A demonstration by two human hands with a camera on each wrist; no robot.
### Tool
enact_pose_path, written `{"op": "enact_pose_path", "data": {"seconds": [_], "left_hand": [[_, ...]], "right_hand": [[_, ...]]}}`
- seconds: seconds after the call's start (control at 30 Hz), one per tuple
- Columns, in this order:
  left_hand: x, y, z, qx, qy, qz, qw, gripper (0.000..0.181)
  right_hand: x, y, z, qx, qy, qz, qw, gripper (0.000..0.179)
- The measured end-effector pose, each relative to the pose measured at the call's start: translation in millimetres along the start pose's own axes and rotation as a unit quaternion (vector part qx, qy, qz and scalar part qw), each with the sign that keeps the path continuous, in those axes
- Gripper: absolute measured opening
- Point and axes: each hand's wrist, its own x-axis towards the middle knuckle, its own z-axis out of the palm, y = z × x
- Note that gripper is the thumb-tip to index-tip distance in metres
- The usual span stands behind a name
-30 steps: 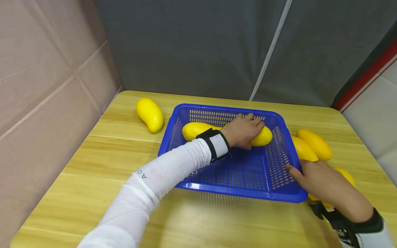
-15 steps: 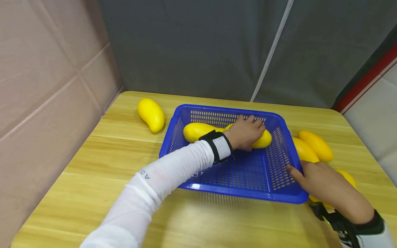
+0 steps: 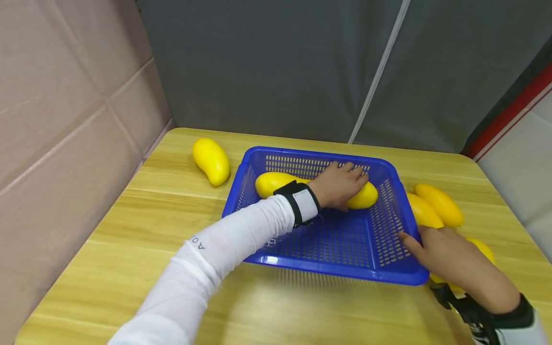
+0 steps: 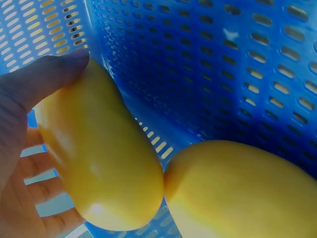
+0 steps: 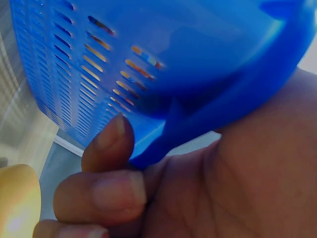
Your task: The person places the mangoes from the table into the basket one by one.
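Observation:
Inside a blue slotted plastic basket [image 3: 319,271], my left hand [image 3: 338,187] grips a yellow mango [image 3: 365,196] near the right end. The left wrist view has the thumb across the top of this mango [image 4: 106,153] and the fingers around its far side. Another yellow mango [image 3: 272,184] lies at the basket's left; the two touch end to end in the left wrist view. My right hand [image 3: 459,263] holds the basket's right front corner, thumb inside the rim. From the right wrist camera, the curled fingers [image 5: 116,193] show under that rim [image 5: 213,121].
A lone mango [image 3: 211,162] lies on the wooden table [image 3: 129,249] left of the basket. To the right are several more mangoes, among them one at the back [image 3: 440,205] and one partly behind my right hand [image 3: 482,249]. A grey curtain [image 3: 267,72] hangs behind the table.

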Motion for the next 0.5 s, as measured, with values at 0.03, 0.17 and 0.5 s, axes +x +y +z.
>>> {"op": "enact_pose_path", "data": {"seconds": [0.03,0.17,0.5], "left_hand": [[-0.2,0.0,-0.1,-0.002,-0.002,0.001,1.0,0.088],[-0.8,0.2,0.1,-0.001,0.002,0.008,1.0,0.082],[-1.0,2.2,-2.5,0.005,0.021,0.025,0.9995,0.058]], "right_hand": [[-0.1,-0.2,0.0,0.001,-0.001,0.001,1.0,0.066],[0.0,-0.6,0.3,0.002,-0.001,0.001,1.0,0.067],[0.9,0.4,0.7,0.011,-0.008,0.001,0.9999,0.068]]}}
